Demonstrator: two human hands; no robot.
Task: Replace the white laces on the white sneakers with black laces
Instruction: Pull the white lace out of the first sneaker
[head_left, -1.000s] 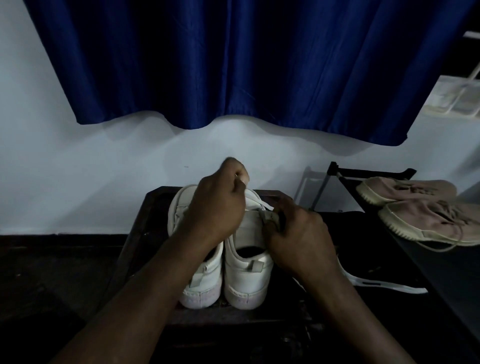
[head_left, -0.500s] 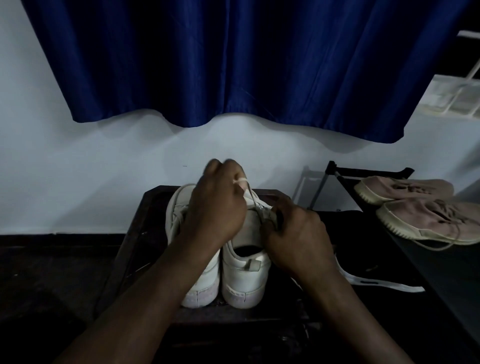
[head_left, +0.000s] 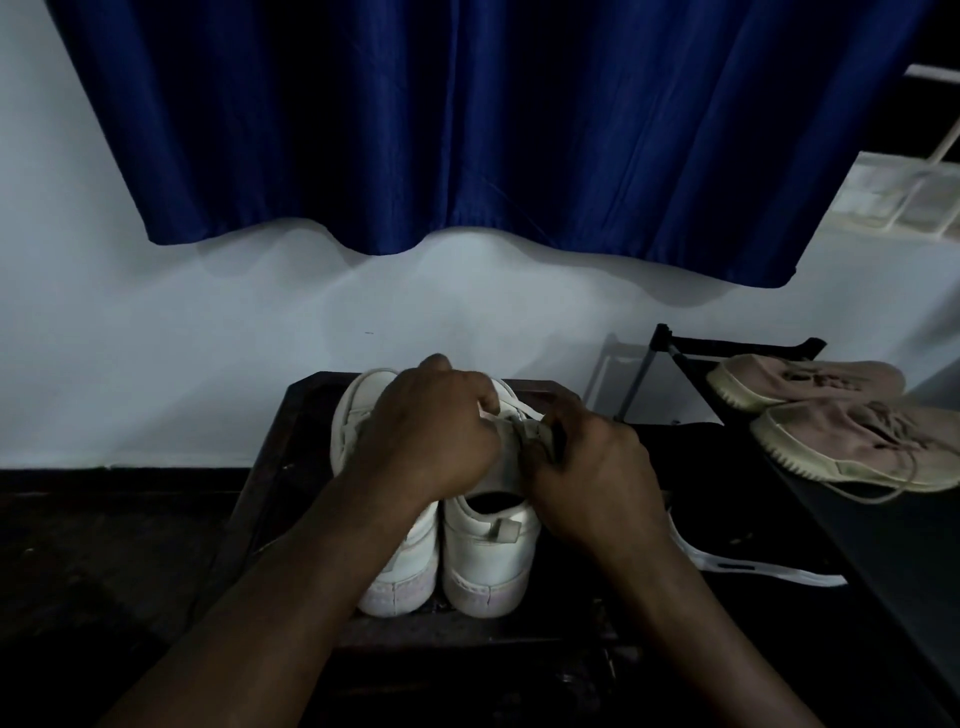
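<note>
White sneakers (head_left: 400, 587) are sitting side by side on the dark tabletop (head_left: 291, 431), heels toward the camera and toes at the wall

So what's changed in the last second: the left grip (head_left: 431, 436) was up higher, drawing a stretch of white lace (head_left: 522, 410) up and away from the shoe. Now it's dropped back down onto the lacing area, fingers curled and pinching that lace close to the eyelets. The right grip (head_left: 592, 478) has barely shifted. It's clenched on the upper of the right-side sneaker (head_left: 488, 551) around the tongue, bracing it

My read is that one crossing just got pulled loose and the left grip is going back in for the next one down. That puts the job in the unlacing stage on this shoe, with nothing black threaded yet as far as I can see. The other sneaker is mostly hidden under the left forearm, so I can't tell if it's laced. I can't pick out any black laces in this dim light either

The beige pair (head_left: 831, 441) on the rack off to the right is well apart and doesn't look involved
</note>
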